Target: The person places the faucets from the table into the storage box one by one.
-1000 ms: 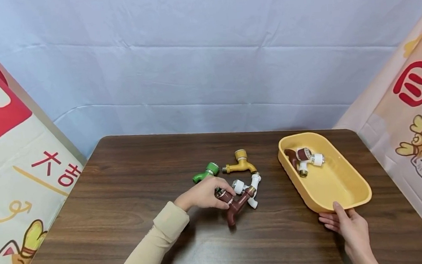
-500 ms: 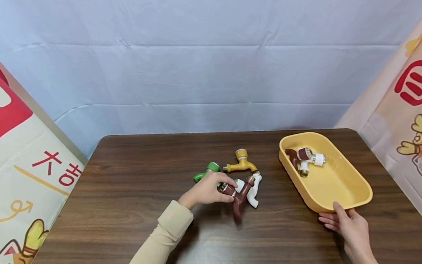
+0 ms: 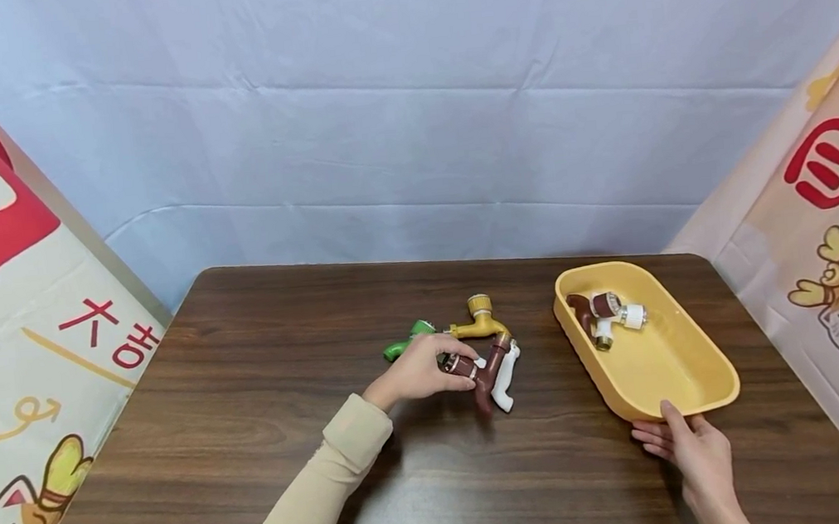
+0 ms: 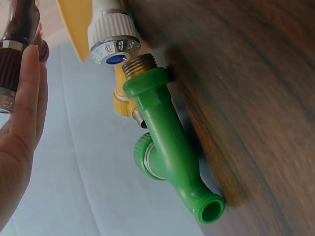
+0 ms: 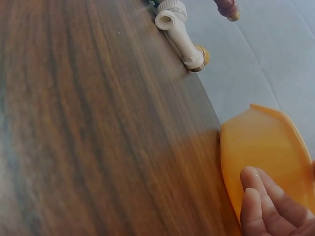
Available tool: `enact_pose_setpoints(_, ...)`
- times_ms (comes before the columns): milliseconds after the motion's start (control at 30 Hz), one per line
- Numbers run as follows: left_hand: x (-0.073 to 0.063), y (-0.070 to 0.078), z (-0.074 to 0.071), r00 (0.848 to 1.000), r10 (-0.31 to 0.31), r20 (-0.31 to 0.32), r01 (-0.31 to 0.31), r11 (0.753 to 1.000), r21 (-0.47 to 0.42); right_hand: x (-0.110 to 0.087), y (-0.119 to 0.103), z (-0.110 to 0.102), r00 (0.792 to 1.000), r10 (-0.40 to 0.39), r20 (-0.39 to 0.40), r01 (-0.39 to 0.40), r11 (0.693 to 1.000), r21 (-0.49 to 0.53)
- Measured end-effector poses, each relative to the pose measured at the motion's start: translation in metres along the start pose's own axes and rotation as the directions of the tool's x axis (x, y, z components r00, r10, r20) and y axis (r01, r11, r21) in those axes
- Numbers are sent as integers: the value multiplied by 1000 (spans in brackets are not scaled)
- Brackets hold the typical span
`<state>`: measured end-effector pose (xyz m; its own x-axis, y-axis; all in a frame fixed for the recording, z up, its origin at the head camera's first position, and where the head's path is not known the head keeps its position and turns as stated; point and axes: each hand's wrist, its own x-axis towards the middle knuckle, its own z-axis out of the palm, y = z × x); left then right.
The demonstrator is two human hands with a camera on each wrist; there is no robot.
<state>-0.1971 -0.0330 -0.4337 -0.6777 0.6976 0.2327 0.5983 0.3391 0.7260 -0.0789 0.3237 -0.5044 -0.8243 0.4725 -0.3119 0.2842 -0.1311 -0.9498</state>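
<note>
Here is the left hand (image 3: 425, 370), thumb and fingers closed on the knob of a brown tap (image 3: 495, 372), holding it up off the table (image 3: 267, 408), its threaded end pointing toward the far side and its spout toward the near edge. Right around it sits a tight cluster: the green tap (image 3: 397, 350) lies partly behind the hand, the yellow tap (image 3: 481, 329) just beyond, and the white tap (image 3: 506, 377) just to the right, so there is little room on those sides. Whether the brown tap touches the white one, the head view cannot tell. Toward the near edge it opens out, a broad sweep of wood, and another stretch of wood runs between the white tap and the yellow tray (image 3: 676, 364). Over there the right hand (image 3: 702, 458) grips the tray's near end, thumb at the rim, fingers against the outside wall. Inside, a second brown tap (image 3: 580, 313) and a second white tap (image 3: 632, 316) crowd the far left part, leaving open floor toward the near end. The tray stands well inside the table's near edge, with a strip of wood along its right side.
</note>
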Motion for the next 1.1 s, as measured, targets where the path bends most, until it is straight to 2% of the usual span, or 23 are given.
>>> enact_pose_setpoints(100,3,0,2,1000,10,-29,-10,1000,12,-3,-3,2,1000,17,-9,-17,1000,2)
enact_pose_setpoints(333,11,3,4,997,-10,-76,8,999,-34,-27,-29,13,997,74,-19,-76,991,-107)
enact_pose_setpoints(467,16,5,5,995,-14,-100,13,1000,-12,-33,-36,16,994,104,-25,-105,990,-96)
enact_pose_setpoints(633,22,8,7,991,-6,-132,6,1000,4,-33,-36,16,994,109,-28,-112,989,-96)
enact_pose_setpoints(800,29,11,10,989,15,-148,-22,999,-43,-31,-32,15,995,91,-27,-93,991,-96)
enact_pose_setpoints(967,37,16,12,990,-13,-140,-2,994,-106,-29,-28,14,999,35,-28,-38,995,-90)
enact_pose_setpoints(1100,41,21,13,990,-34,-138,18,993,-121,-29,-29,14,998,60,-25,-61,996,-63)
